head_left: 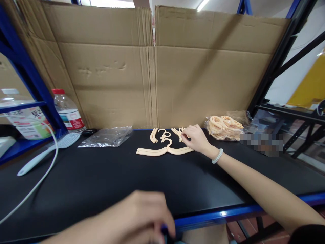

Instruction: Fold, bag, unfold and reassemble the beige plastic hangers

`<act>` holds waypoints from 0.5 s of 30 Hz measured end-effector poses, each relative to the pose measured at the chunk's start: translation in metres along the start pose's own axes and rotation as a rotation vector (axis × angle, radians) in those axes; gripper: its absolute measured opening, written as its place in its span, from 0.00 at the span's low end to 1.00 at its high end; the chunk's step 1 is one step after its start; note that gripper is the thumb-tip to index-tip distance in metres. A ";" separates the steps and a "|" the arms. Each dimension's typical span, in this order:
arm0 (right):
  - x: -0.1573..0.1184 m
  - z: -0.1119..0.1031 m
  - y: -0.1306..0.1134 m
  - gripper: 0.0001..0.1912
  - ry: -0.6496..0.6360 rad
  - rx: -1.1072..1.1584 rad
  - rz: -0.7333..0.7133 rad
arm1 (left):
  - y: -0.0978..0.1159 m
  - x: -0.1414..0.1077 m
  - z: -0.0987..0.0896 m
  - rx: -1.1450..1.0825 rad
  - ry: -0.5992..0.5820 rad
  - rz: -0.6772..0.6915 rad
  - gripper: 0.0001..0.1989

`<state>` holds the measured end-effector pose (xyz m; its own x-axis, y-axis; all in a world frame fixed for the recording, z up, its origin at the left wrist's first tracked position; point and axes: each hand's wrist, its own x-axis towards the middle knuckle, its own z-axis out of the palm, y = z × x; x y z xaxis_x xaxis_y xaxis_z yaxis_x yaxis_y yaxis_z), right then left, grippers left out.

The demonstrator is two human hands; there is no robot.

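A pale cream hanger [154, 152] lies unfolded on the black table, its hook pointing away from me. Behind it are loose cream hanger parts: curved arms [153, 135], small hook pieces [165, 134] and more arms [176, 133]. My right hand [195, 136] is over the right end of the hanger, beside the loose parts, fingers curled together; what they hold, if anything, is hidden. Low in the picture, near the table's front edge, my left hand [149, 213] is blurred by motion, its fingers bent downward, and its grip is not clear.
A clear bag of cream parts [223, 127] sits at the back right. An empty plastic bag [106, 136], a hairbrush [50, 150], a white cable [54, 152] and a red-capped bottle [68, 113] are on the left. Cardboard [114, 74] stands behind the table.
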<state>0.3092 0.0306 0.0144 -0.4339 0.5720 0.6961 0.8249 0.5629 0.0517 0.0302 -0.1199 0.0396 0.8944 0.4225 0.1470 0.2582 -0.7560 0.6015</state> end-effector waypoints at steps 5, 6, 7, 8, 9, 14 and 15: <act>0.001 -0.011 0.003 0.05 -0.363 0.362 -0.010 | -0.073 0.029 -0.051 0.366 0.394 -0.102 0.13; 0.000 -0.014 0.006 0.07 -0.413 0.396 -0.015 | -0.089 0.032 -0.054 0.453 0.417 -0.105 0.13; 0.000 -0.016 0.009 0.09 -0.447 0.414 -0.016 | -0.104 0.034 -0.055 0.507 0.401 -0.089 0.12; -0.001 -0.019 0.012 0.12 -0.468 0.425 -0.016 | -0.117 0.035 -0.055 0.529 0.393 -0.072 0.12; -0.001 -0.020 0.014 0.14 -0.485 0.433 -0.015 | -0.127 0.036 -0.054 0.535 0.393 -0.068 0.11; 0.001 -0.021 0.014 0.10 -0.602 0.412 -0.006 | -0.152 0.032 -0.049 0.472 0.417 -0.112 0.10; 0.001 -0.019 0.013 0.08 -0.615 0.402 -0.003 | -0.153 0.032 -0.048 0.467 0.423 -0.115 0.09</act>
<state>0.3265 0.0269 0.0298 -0.6582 0.7351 0.1626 0.6781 0.6727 -0.2961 0.0015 0.0332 -0.0100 0.6545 0.6027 0.4565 0.5616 -0.7918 0.2401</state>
